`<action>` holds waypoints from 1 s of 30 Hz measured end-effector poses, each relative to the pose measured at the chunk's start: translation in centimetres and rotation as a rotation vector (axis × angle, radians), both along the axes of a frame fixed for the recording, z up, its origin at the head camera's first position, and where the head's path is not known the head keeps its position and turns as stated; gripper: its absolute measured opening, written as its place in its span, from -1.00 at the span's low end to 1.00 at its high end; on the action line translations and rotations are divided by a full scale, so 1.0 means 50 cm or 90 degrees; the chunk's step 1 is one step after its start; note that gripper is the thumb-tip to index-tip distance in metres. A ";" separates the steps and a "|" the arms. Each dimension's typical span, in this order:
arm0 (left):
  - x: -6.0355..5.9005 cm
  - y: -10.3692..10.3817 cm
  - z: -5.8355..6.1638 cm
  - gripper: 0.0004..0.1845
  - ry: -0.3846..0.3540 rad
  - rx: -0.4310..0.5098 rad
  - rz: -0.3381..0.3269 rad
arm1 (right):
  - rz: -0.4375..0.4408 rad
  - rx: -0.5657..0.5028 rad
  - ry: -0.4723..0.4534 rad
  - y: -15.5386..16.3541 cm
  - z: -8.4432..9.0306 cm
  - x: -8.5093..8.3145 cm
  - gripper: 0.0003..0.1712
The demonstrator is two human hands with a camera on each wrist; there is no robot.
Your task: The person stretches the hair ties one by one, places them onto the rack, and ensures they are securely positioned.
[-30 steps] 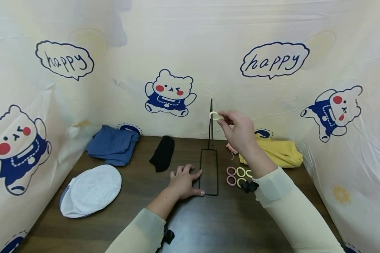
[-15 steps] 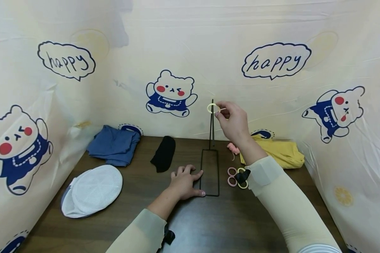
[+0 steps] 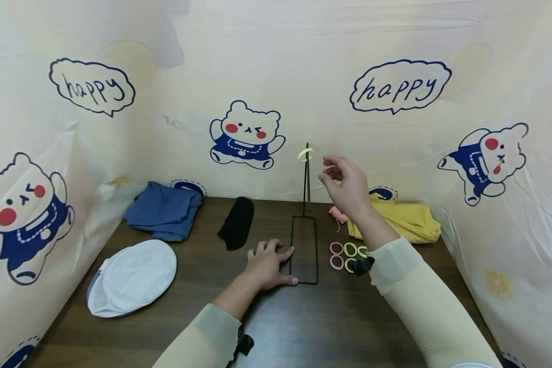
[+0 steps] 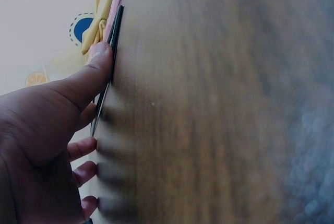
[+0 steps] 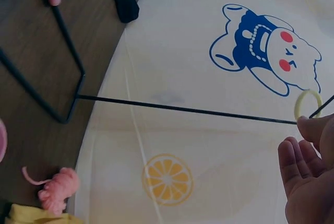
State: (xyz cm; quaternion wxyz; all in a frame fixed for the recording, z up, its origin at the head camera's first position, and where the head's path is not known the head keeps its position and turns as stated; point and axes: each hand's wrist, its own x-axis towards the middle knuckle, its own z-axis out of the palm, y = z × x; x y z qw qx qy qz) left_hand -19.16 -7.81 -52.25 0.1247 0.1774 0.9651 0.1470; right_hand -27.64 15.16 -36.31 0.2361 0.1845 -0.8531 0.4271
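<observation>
A black wire stand (image 3: 304,189) has a rectangular base flat on the table and a thin upright at the far end. A pale yellow ring (image 3: 300,153) hangs tilted around the wire near the top of the upright. My right hand (image 3: 348,186) is just right of that ring, fingers loosely bent, holding nothing. In the right wrist view the ring (image 5: 298,105) encircles the wire, beyond the thumb. My left hand (image 3: 268,266) rests on the table with fingers spread, its thumb and forefinger touching the left side of the base.
Pink rings (image 3: 330,248) and yellow rings (image 3: 345,250) lie right of the base, partly behind my right wrist. Pink yarn (image 3: 338,214) and yellow cloth (image 3: 407,220) are behind them. Leftward lie a black sock (image 3: 236,225), folded blue cloth (image 3: 165,212) and a white cap (image 3: 138,276).
My right hand brought the yellow ring over the upright's top, let go of it and drew back right and slightly down. The ring now hangs on the wire. My left hand has stayed put.
</observation>
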 end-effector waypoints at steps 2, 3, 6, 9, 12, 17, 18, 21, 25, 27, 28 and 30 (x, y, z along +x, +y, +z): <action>0.000 -0.001 0.000 0.00 0.000 -0.002 -0.001 | 0.007 -0.002 0.003 0.012 -0.007 0.010 -0.57; 0.000 -0.001 0.000 0.00 0.001 -0.003 -0.002 | 0.007 0.000 0.004 0.019 -0.010 0.015 -0.58; 0.000 -0.001 0.003 0.00 0.004 -0.005 -0.003 | 0.011 -0.002 0.008 0.037 -0.018 0.032 -0.59; 0.000 0.000 0.006 -0.01 0.008 -0.005 -0.002 | 0.009 0.001 0.008 0.054 -0.026 0.047 -0.59; -0.001 0.000 0.005 0.00 0.006 -0.002 0.000 | 0.009 0.008 0.003 0.071 -0.038 0.060 -0.58; 0.001 0.001 0.003 0.00 0.002 -0.004 0.001 | 0.006 0.027 -0.006 0.096 -0.062 0.080 -0.57; 0.002 0.001 0.003 0.00 0.002 -0.005 0.001 | 0.005 0.031 -0.007 0.100 -0.066 0.084 -0.57; 0.002 0.001 0.002 0.00 0.002 -0.007 0.001 | 0.006 0.044 0.001 0.111 -0.083 0.094 -0.58; 0.000 0.001 0.000 0.01 0.000 -0.013 0.003 | 0.014 0.047 0.028 0.125 -0.108 0.107 -0.56; 0.000 0.001 -0.001 0.01 -0.002 -0.017 0.003 | 0.017 0.041 0.038 0.132 -0.120 0.112 -0.55; 0.000 0.001 -0.001 0.01 -0.002 -0.018 0.003 | 0.017 0.040 0.040 0.136 -0.126 0.114 -0.55; -0.001 0.002 -0.001 0.01 -0.001 -0.019 0.001 | 0.010 0.041 0.038 0.144 -0.137 0.118 -0.56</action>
